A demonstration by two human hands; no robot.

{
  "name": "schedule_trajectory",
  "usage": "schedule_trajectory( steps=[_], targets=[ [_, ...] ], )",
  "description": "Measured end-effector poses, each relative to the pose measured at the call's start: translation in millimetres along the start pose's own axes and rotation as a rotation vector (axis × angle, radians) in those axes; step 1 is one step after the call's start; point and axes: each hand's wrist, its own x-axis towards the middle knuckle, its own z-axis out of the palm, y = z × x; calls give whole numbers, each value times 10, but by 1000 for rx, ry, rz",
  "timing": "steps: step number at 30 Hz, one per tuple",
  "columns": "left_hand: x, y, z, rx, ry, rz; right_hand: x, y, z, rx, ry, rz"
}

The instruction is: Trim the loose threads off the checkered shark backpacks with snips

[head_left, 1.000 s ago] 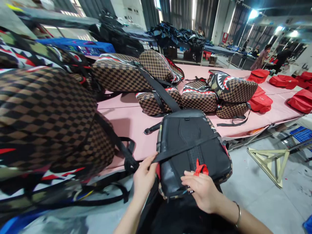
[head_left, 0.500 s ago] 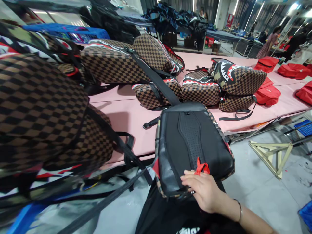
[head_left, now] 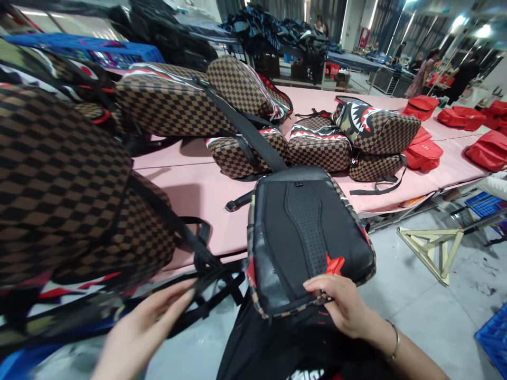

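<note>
A black-backed backpack with checkered edging lies with its padded back up, at the near edge of the pink-covered table. My right hand is closed over its near edge, fingers on top and thumb below. A piece of red ribbon pokes up beside these fingers. To the left, my left hand is somewhat blurred, its thumb and fingers pinched together at a black strap. Beside that hand stands a large brown-and-black checkered backpack.
Several checkered backpacks lie along the pink table. Red bags sit farther right. A cream metal stand and a blue crate are on the floor. People are in the background at right.
My left hand has come into view from the lower left and taken the strap. My right hand has shifted slightly along the backpack's near edge. The view has moved a little.
</note>
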Motion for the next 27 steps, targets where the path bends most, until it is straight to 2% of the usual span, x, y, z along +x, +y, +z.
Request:
schedule_trajectory(
  steps=[3, 5, 8, 11, 14, 17, 20, 22, 27],
  targets=[
    [266, 286, 254, -131, -92, 38, 105, -6, -123, -18, 63, 46],
    [471, 484, 470, -220, -123, 90, 269, -16, -208, -77, 66, 171],
    [776, 685, 761, -290, -139, 150, 647, -22, -294, -231, -19, 378],
    [1015, 778, 946, -295, -177, 213, 1116, 34, -278, -313, -117, 388],
    [1129, 827, 1022, -258, -185, 240, 1552, 192, -152, -354, -162, 334],
    [1130, 851, 1049, -202, -134, 249, 1816, 407, 14, -427, -170, 368],
    [1096, 846, 1082, -172, -77, 240, 1853, 578, 118, -484, -180, 400],
    [1087, 833, 1107, -170, -59, 211, 1799, 634, 131, -526, -218, 366],
    [1114, 816, 1135, -178, -61, 172, 1717, 627, 108, -617, -290, 257]
  ],
)
